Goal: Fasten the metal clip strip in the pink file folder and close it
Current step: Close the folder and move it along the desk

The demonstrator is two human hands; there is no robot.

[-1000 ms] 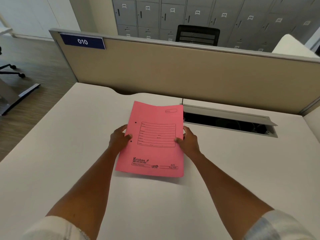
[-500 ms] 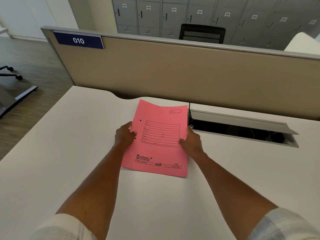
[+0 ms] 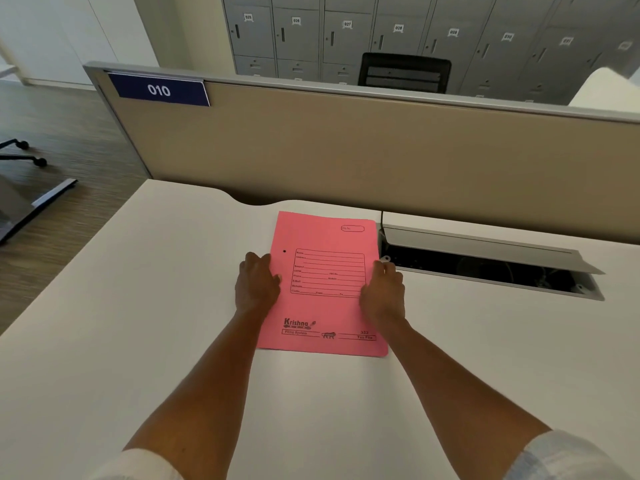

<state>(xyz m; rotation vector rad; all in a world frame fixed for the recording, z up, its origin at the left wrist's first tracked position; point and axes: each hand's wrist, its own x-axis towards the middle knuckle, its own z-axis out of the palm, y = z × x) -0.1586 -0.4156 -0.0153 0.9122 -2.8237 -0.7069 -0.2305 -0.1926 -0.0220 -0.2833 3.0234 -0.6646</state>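
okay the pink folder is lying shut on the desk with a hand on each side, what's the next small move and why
Probably lift the front cover open from its right edge with the right hand while the left hand steadies the spine side. The pink folder lies closed and flat on the desk, and no metal clip strip shows, so the inside must be exposed before fastening.

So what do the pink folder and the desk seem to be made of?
The pink printed file folder looks like thin matte card: it lies flat with crisp edges and no glare. The white desk top seems smooth laminate with a faint sheen, though that's uncertain.
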